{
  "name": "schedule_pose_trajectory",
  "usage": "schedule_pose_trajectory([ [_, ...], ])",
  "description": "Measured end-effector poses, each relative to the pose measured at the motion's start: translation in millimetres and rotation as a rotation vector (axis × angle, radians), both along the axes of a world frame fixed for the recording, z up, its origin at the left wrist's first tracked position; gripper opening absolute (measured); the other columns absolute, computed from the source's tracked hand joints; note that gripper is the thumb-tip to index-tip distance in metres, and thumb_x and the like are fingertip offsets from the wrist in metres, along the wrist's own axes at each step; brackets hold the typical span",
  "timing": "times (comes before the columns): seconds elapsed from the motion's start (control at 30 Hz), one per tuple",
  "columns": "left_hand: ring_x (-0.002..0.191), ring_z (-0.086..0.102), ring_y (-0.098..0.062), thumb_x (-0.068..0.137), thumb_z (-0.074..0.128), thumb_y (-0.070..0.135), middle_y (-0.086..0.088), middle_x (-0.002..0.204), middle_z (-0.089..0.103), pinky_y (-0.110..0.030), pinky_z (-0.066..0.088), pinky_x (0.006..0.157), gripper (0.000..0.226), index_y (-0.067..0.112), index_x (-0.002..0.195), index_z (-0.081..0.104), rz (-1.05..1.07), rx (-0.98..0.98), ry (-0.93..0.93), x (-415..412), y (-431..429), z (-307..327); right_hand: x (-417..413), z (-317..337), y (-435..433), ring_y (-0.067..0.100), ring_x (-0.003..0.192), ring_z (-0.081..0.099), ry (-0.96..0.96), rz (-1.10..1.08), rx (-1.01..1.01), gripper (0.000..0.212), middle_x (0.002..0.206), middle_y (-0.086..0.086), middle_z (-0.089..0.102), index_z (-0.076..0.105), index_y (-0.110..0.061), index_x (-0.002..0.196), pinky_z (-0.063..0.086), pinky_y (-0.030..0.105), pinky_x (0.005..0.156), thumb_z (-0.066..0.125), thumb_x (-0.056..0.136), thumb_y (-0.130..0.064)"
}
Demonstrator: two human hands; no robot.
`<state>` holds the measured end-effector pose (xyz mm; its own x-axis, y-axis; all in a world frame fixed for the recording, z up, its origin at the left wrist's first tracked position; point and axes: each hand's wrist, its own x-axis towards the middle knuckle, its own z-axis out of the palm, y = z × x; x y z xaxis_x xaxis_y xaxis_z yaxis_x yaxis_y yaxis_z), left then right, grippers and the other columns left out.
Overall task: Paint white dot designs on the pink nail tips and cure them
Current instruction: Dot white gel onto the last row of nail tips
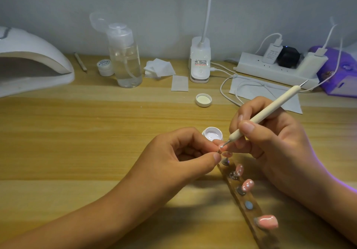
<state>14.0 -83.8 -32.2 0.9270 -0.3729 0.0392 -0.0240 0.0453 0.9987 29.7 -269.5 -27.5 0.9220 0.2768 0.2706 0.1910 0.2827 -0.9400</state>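
Note:
My left hand (179, 156) pinches a small pink nail tip (278, 149) between thumb and fingers. My right hand (274, 140) grips a white dotting tool (266, 113) like a pen, its metal point touching that tip. A wooden holder strip (243, 194) runs toward me below the hands. On it stand pink nail tips: two with white dots (239, 170) (247, 184), and a plain one (267, 221) nearest me. One stand (248, 205) on the strip is bare. An open pot of white gel (212, 133) sits just behind my fingers.
A white curing lamp (32, 63) stands at the far left. A clear pump bottle (125, 59), a small jar (105, 67), wipes (160, 68), a loose lid (203, 100), a desk-lamp base (200, 63), a power strip (276, 68) with cables and a purple device (340, 73) line the back.

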Motion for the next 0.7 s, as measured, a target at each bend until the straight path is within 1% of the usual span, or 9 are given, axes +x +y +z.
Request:
schedule_pose_trajectory([
  [0.07, 0.066, 0.059, -0.006, 0.07, 0.072, 0.018, -0.014, 0.081, 0.072, -0.015, 0.047, 0.059, 0.009, 0.027, 0.069, 0.072, 0.003, 0.005, -0.002, -0.2, 0.0, -0.4, 0.2, -0.1, 0.2, 0.011, 0.062, 0.066, -0.004, -0.006, -0.005, 0.002, 0.066, -0.001, 0.06, 0.062, -0.017, 0.077, 0.056, 0.027, 0.062, 0.064, 0.077, -0.017],
  [0.17, 0.067, 0.059, -0.007, 0.069, 0.072, 0.018, -0.014, 0.081, 0.072, -0.014, 0.047, 0.06, 0.009, 0.027, 0.069, 0.073, 0.004, -0.001, -0.001, 0.1, -0.4, -0.6, 0.4, 0.0, 0.0, 0.01, 0.062, 0.066, -0.014, 0.001, -0.005, 0.002, 0.067, -0.001, 0.06, 0.062, -0.017, 0.078, 0.056, 0.027, 0.063, 0.063, 0.078, -0.017],
  [0.3, 0.059, 0.054, -0.002, 0.071, 0.072, 0.018, 0.005, 0.066, 0.067, -0.011, 0.042, 0.054, 0.01, 0.028, 0.069, 0.073, -0.005, -0.005, -0.004, 0.2, -0.5, 1.2, 1.9, 1.1, -1.5, 0.008, 0.066, 0.065, -0.061, -0.077, -0.022, 0.003, 0.069, -0.002, 0.06, 0.061, -0.019, 0.08, 0.057, 0.028, 0.069, 0.064, 0.079, -0.019],
  [0.37, 0.059, 0.053, -0.002, 0.071, 0.071, 0.019, 0.006, 0.066, 0.066, -0.011, 0.041, 0.053, 0.01, 0.029, 0.069, 0.072, -0.002, 0.007, -0.006, -0.2, -0.2, 1.8, 3.8, 0.3, -2.6, 0.009, 0.069, 0.062, -0.144, -0.19, -0.153, 0.009, 0.07, -0.004, 0.06, 0.058, -0.015, 0.085, 0.054, 0.025, 0.071, 0.066, 0.083, -0.017],
  [0.43, 0.06, 0.053, -0.002, 0.071, 0.071, 0.019, 0.007, 0.066, 0.067, -0.011, 0.042, 0.054, 0.01, 0.029, 0.069, 0.072, 0.0, 0.018, -0.011, -0.5, -0.1, 2.3, 6.2, -1.8, -2.0, 0.011, 0.071, 0.057, -0.219, -0.272, -0.34, 0.008, 0.071, -0.002, 0.058, 0.055, -0.013, 0.086, 0.048, 0.021, 0.069, 0.061, 0.086, -0.017],
  [0.53, 0.059, 0.053, -0.001, 0.072, 0.071, 0.019, 0.008, 0.064, 0.065, -0.011, 0.041, 0.054, 0.009, 0.028, 0.07, 0.072, -0.003, 0.03, -0.019, -0.6, 0.0, 2.8, 6.9, -4.9, 0.5, 0.019, 0.07, 0.048, -0.26, -0.287, -0.535, 0.009, 0.076, 0.007, 0.054, 0.055, -0.016, 0.085, 0.042, 0.023, 0.064, 0.061, 0.087, -0.023],
  [0.6, 0.058, 0.053, 0.0, 0.072, 0.071, 0.019, 0.009, 0.062, 0.063, -0.011, 0.041, 0.053, 0.008, 0.027, 0.07, 0.071, -0.007, 0.035, -0.022, -0.5, 0.0, 3.0, 6.0, -5.0, 1.9, 0.015, 0.069, 0.046, -0.279, -0.259, -0.604, 0.015, 0.078, 0.006, 0.052, 0.055, -0.019, 0.086, 0.042, 0.024, 0.062, 0.06, 0.086, -0.032],
  [0.63, 0.057, 0.052, 0.0, 0.072, 0.071, 0.019, 0.009, 0.061, 0.062, -0.01, 0.04, 0.053, 0.008, 0.026, 0.07, 0.071, -0.007, 0.035, -0.022, -0.5, -0.1, 3.0, 5.6, -4.8, 2.2, 0.012, 0.069, 0.045, -0.289, -0.248, -0.624, 0.017, 0.079, 0.003, 0.051, 0.054, -0.019, 0.086, 0.042, 0.022, 0.062, 0.057, 0.086, -0.036],
  [0.7, 0.057, 0.052, -0.001, 0.072, 0.07, 0.019, 0.01, 0.062, 0.063, -0.011, 0.04, 0.053, 0.007, 0.026, 0.071, 0.071, -0.008, 0.036, -0.021, -0.6, 0.0, 3.0, 6.5, -4.5, 2.3, 0.007, 0.069, 0.045, -0.3, -0.249, -0.646, 0.016, 0.079, -0.001, 0.051, 0.054, -0.02, 0.086, 0.041, 0.016, 0.062, 0.056, 0.086, -0.036],
])
